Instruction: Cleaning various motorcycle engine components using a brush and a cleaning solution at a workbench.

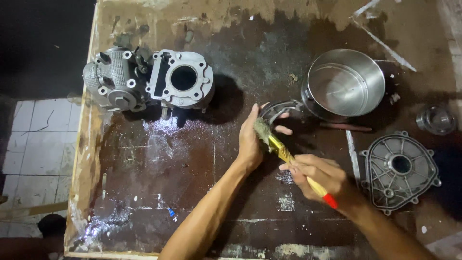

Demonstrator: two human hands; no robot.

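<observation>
While pinned on the worktop by left hand, curved shoe at 11 o'clock from right hand, fist closed round brush; handle axis 5-to-11, bristles touching shoe.

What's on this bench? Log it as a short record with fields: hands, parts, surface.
left hand: holds a curved grey part on edge
right hand: holds a brush, bristles against the part
brush: yellow handle, red tip
pot: steel, behind the hands
cover: round finned casting, at right
cylinder: with cylinder head beside it, far left
cup: small metal, far right
bench: dark, wet, stained board
</observation>
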